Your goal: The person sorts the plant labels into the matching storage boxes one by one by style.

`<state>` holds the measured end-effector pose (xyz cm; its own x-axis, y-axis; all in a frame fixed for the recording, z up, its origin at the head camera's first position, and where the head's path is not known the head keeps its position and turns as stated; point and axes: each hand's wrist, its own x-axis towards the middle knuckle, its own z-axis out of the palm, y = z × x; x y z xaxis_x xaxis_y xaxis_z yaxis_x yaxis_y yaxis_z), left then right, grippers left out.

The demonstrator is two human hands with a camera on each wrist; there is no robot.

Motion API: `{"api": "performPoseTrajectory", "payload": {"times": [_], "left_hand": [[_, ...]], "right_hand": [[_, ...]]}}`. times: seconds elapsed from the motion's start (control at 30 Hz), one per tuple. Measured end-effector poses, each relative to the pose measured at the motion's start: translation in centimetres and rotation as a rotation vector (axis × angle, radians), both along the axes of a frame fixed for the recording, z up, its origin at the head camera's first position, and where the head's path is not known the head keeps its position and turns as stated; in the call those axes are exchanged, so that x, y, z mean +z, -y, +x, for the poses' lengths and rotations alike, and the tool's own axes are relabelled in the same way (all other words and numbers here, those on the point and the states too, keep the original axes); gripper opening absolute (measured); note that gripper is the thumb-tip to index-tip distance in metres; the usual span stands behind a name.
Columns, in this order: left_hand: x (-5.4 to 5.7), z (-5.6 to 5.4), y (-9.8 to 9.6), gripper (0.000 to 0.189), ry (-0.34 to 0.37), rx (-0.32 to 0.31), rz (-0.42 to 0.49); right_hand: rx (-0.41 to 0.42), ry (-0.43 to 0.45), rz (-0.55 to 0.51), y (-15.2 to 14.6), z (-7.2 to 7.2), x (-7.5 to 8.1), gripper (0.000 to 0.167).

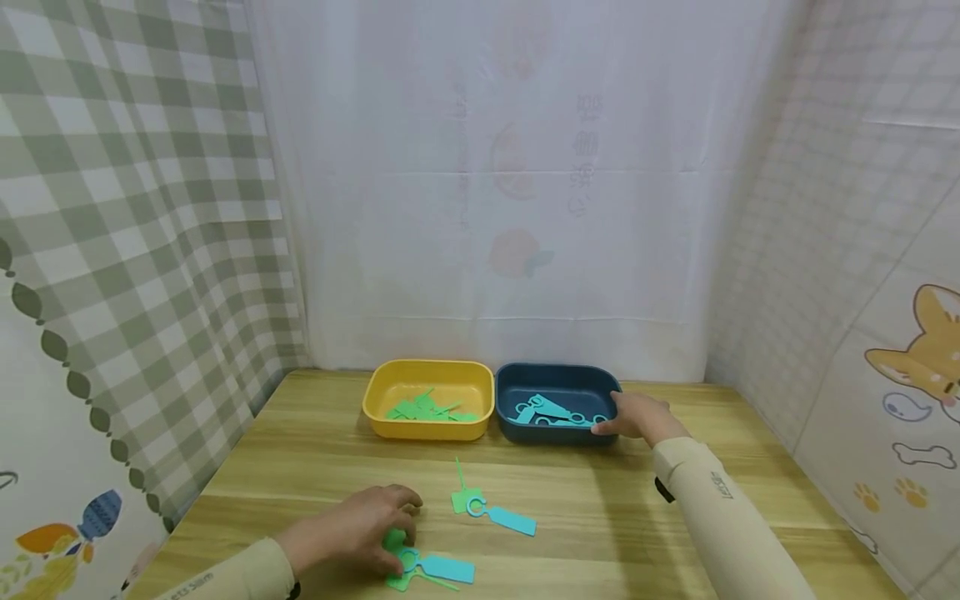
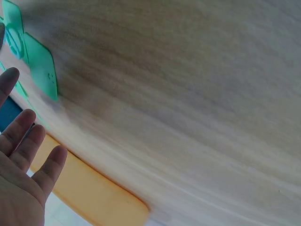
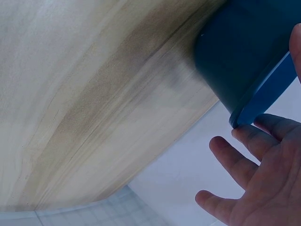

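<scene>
My left hand (image 1: pixel 367 529) is low over the front of the table, thumb and fingertips right at a green tag (image 1: pixel 397 583) and a blue ring-ended tag (image 1: pixel 448 569). In the left wrist view its fingers are spread, and green tags (image 2: pixel 42 68) lie beyond them. At the dark blue bin (image 1: pixel 555 435), my right hand (image 1: pixel 637 415) reaches over the right end, fingertips at the rim. The right wrist view shows these fingers spread as well. Several blue ring-ended tags (image 1: pixel 551 407) lie inside that bin.
A yellow bin (image 1: pixel 427 430) with several green tags (image 1: pixel 423 408) stands left of the blue one. Between hands and bins lie another green tag (image 1: pixel 460 502) with a thin tail and a blue tag (image 1: pixel 512 521). A white curtain (image 1: pixel 480 250) hangs behind the table.
</scene>
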<state>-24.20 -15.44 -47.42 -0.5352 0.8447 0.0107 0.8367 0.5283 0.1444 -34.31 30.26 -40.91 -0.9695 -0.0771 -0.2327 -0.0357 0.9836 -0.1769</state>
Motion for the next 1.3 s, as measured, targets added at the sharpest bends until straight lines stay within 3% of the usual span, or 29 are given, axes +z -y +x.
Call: {"api": "performPoseTrajectory", "payload": {"times": [0.23,0.4,0.73,1.1,1.3], "left_hand": [[-0.8,-0.1,-0.2,0.020,-0.052,-0.034,0.000],[-0.9,-0.2,-0.4,0.022,-0.051,-0.022,-0.009],[-0.7,-0.2,-0.6,0.024,-0.028,-0.008,-0.002],[-0.6,-0.6,-1.1,0.023,-0.059,-0.017,0.002],[-0.2,-0.9,-1.4,0.020,-0.071,0.010,0.011]], "right_hand": [[0.000,-0.005,0.001,0.1,0.0,-0.1,0.097],[0.001,-0.007,-0.005,0.0,-0.1,-0.1,0.096],[-0.001,-0.007,-0.011,-0.1,-0.1,-0.1,0.095],[-0.002,0.002,-0.011,0.0,-0.1,0.0,0.097],[-0.003,0.002,-0.009,0.0,0.0,-0.1,0.096]]}}
